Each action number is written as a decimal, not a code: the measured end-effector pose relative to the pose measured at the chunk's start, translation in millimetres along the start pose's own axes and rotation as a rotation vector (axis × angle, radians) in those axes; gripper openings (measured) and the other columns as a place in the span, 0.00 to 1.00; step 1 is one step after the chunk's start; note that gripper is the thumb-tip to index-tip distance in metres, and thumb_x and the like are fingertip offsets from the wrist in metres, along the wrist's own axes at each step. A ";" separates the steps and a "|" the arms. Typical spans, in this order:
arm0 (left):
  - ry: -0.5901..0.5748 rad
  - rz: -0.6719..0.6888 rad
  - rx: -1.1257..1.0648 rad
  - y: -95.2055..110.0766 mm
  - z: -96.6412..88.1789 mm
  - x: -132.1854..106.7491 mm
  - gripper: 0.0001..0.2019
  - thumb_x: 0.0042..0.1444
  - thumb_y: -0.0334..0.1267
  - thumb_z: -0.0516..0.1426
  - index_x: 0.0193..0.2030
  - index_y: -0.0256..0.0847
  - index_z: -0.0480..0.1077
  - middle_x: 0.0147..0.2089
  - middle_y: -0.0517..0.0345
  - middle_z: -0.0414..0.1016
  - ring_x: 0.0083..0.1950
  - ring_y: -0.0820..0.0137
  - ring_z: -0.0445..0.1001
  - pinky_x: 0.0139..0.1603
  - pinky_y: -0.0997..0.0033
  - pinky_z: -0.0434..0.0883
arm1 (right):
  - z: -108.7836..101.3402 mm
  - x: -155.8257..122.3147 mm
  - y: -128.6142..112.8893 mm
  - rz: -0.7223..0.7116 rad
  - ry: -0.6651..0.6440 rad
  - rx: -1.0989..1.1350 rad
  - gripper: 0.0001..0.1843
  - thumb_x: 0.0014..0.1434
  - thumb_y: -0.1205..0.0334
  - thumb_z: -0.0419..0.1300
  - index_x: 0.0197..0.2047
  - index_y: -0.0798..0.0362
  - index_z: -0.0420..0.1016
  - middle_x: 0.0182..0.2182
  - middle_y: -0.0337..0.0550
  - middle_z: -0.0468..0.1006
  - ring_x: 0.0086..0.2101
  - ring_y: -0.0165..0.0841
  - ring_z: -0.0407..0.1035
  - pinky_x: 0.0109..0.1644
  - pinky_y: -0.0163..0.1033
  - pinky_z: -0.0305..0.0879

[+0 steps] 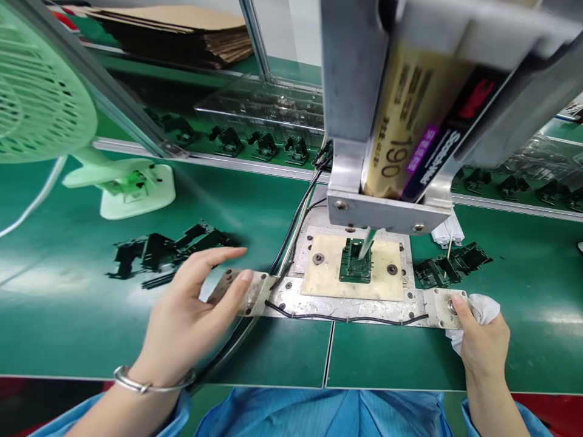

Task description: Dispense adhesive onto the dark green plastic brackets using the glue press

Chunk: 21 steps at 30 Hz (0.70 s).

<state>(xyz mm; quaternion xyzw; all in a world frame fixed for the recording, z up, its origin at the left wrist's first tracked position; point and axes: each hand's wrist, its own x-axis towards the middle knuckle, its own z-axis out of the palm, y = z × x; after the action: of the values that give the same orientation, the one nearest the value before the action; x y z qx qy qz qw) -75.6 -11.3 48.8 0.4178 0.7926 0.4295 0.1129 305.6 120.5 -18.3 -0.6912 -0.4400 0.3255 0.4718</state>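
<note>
A metal fixture plate [350, 306] lies on the green mat with a cream pad [325, 273] on it. A small dark green part [354, 264] sits on the pad under the nozzle [367, 243] of a dispenser cartridge [410, 121] held in a metal frame. My left hand [191, 315] is spread, its thumb resting on the plate's left tab [237, 288]. My right hand [480, 343] is closed round a white cloth [485, 306], and its thumb presses the button [452, 303] on the right tab.
Loose dark parts lie left [168, 252] and right [450, 267] of the fixture. A green fan [40, 91] stands at the left. Black cables [291, 237] run from the fixture. More parts [264, 145] and clear trays [268, 106] line the back; cardboard [182, 30] is stacked behind.
</note>
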 end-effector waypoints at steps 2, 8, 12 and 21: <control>-0.088 0.140 -0.005 20.4 3.8 2.5 0.19 0.57 0.49 0.61 0.53 0.46 0.70 0.54 0.54 0.74 0.58 0.57 0.71 0.62 0.63 0.64 | -0.7 -1.0 -1.2 0.044 0.014 0.004 0.33 0.37 0.42 0.77 0.39 0.57 0.76 0.31 0.45 0.78 0.29 0.36 0.71 0.26 0.36 0.67; -0.617 0.125 -0.113 60.4 51.0 27.9 0.47 0.44 0.53 0.68 0.68 0.42 0.56 0.69 0.43 0.64 0.68 0.49 0.64 0.69 0.47 0.61 | -1.1 -3.0 -2.8 0.041 0.021 -0.027 0.31 0.39 0.44 0.77 0.39 0.57 0.77 0.32 0.45 0.79 0.29 0.36 0.71 0.28 0.36 0.67; -0.703 0.060 -0.230 64.7 74.5 39.6 0.35 0.46 0.50 0.68 0.60 0.40 0.66 0.62 0.42 0.72 0.63 0.51 0.71 0.67 0.49 0.66 | 0.3 -2.2 -1.4 0.005 0.002 0.007 0.31 0.39 0.43 0.77 0.37 0.58 0.76 0.29 0.44 0.78 0.27 0.36 0.70 0.26 0.37 0.67; -0.959 -0.281 -0.433 81.4 46.9 28.4 0.19 0.48 0.56 0.66 0.33 0.40 0.79 0.35 0.53 0.81 0.41 0.58 0.79 0.42 0.64 0.76 | -1.1 -8.4 -10.3 -0.041 0.071 0.006 0.32 0.46 0.40 0.73 0.44 0.57 0.79 0.32 0.46 0.78 0.28 0.36 0.69 0.26 0.37 0.65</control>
<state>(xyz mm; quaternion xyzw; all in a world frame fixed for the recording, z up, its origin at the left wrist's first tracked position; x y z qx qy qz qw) -22.1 60.7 88.6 0.4240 0.5938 0.3251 0.6017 300.1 114.1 -7.9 -0.6916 -0.4364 0.2923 0.4958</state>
